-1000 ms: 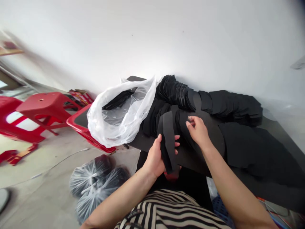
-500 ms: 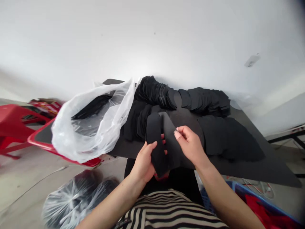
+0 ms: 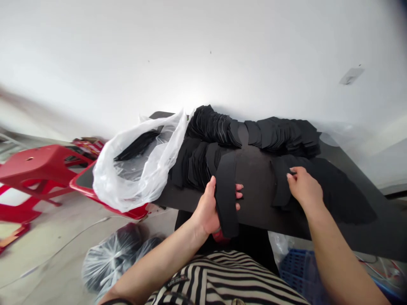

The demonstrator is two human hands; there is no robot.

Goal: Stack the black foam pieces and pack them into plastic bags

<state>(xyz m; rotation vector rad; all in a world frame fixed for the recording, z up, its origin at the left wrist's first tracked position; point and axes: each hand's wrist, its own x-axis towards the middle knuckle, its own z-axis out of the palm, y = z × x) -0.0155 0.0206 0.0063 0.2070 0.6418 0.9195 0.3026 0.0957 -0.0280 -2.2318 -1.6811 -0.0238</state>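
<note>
- The right hand (image 3: 307,190) has moved from beside the fingers of the left hand (image 3: 206,212) to over the right-hand pile of black pieces (image 3: 345,192)
- The piece its fingertips pinched has left the black strip (image 3: 226,199) between left thumb and fingers

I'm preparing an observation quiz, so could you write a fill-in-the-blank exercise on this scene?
1. The left hand grips curved material coloured ____.
2. The right hand is over the flat pile towards the ____ side of the table.
3. The pattern on the person's shirt is ____.
4. The white plastic bag at the table has its mouth ____.
Missing words: black; right; striped; open.
</note>
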